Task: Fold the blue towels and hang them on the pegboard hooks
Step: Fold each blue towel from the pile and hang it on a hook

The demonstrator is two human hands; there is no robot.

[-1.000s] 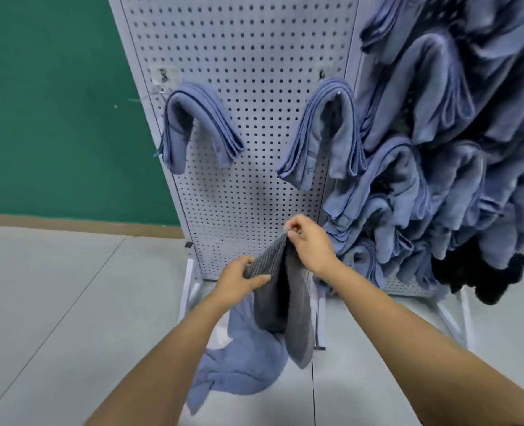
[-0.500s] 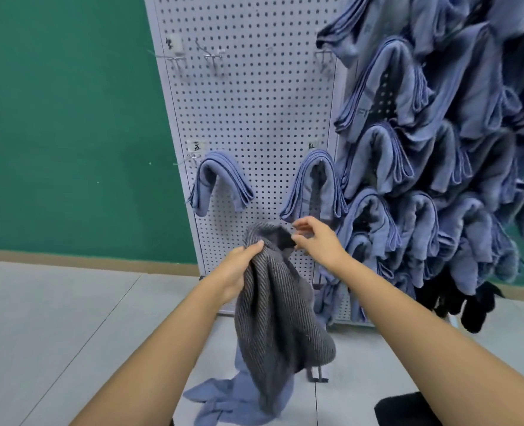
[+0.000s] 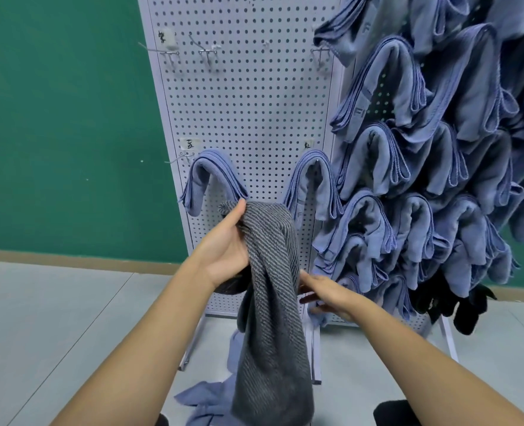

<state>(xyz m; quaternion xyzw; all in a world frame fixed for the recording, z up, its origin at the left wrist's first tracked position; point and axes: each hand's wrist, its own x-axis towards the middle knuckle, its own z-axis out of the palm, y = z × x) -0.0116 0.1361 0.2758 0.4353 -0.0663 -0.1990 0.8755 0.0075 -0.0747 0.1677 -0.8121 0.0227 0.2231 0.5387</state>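
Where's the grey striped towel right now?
Head view, centre: the grey striped towel hangs from the left hand, in front of the pegboard, with the right hand at its right side.

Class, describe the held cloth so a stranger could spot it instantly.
Find the white pegboard. Before its lower half, the left hand grips a hanging towel. Unlike the blue towels nearby, it is dark grey with diagonal stripes.

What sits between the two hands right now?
The grey striped towel, held by the left hand and hanging beside the right hand; head view.
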